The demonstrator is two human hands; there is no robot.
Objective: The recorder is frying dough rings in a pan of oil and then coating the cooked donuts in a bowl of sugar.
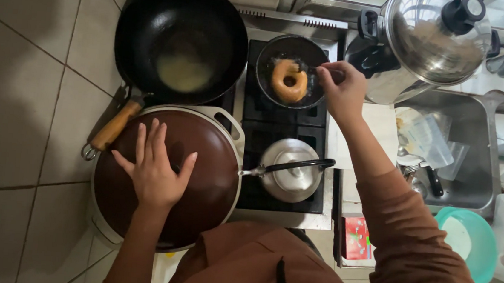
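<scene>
My left hand (154, 167) lies flat, fingers spread, on the brown lid (206, 186) of a large round pot at the lower left. My right hand (343, 89) reaches to the back burner and grips the handle of a small black frying pan (270, 56). A golden ring doughnut (289, 81) sits frying in oil in that pan. The handle itself is mostly hidden inside my fist.
A big black wok (181, 16) with pale oil and a wooden handle (115, 126) stands at the back left. A metal kettle (291, 171) sits on the front burner. A steel pot with glass lid (434, 36), a sink (481, 126) and a teal bowl (483, 243) are on the right.
</scene>
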